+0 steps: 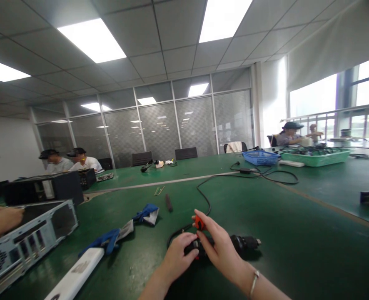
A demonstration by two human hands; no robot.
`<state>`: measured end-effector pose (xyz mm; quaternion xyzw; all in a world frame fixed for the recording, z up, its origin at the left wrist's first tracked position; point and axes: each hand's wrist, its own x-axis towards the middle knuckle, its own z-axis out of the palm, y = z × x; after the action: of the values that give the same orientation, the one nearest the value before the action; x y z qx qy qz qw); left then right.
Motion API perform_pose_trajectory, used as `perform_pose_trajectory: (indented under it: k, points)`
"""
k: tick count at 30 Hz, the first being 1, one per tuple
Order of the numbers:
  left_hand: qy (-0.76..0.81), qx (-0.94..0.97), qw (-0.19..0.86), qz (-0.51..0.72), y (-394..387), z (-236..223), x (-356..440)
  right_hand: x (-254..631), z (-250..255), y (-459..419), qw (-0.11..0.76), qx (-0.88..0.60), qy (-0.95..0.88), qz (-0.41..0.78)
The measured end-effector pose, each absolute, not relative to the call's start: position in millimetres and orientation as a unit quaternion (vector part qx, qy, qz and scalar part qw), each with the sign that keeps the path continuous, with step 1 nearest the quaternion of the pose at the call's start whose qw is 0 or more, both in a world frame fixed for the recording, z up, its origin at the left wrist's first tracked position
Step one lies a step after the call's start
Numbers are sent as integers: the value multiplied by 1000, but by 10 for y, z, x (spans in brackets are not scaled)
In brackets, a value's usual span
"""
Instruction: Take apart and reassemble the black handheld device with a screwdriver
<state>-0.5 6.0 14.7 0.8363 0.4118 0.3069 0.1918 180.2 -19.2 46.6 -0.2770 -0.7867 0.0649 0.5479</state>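
In front of me on the green table lies a black corded power drill (243, 243), its chuck and metal tip pointing right. My left hand (180, 252) is closed around the rear part of its body, thumb on top. Across the drill's middle reaches my right hand (220, 246), whose fingers close on a small red-orange piece (199, 223) with a dark marking. Whether this piece is joined to the drill is hidden by the fingers. A black cord (205, 191) runs from near the hands toward the back.
Blue-grey work gloves (109, 241) and a white bar-shaped box (76, 273) lie left. Another person's hand (8, 221) is at an open computer case (31, 241). A dark stick (168, 203) lies ahead. Blue (259, 157) and green baskets (318, 157) stand back right. Other people sit farther off.
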Motion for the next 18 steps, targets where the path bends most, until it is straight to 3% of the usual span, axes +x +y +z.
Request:
perform_pose_trajectory:
  k: [18]
  points:
    - [409, 841, 180, 305, 59, 130, -9, 1800, 451, -211, 540, -286, -788, 69]
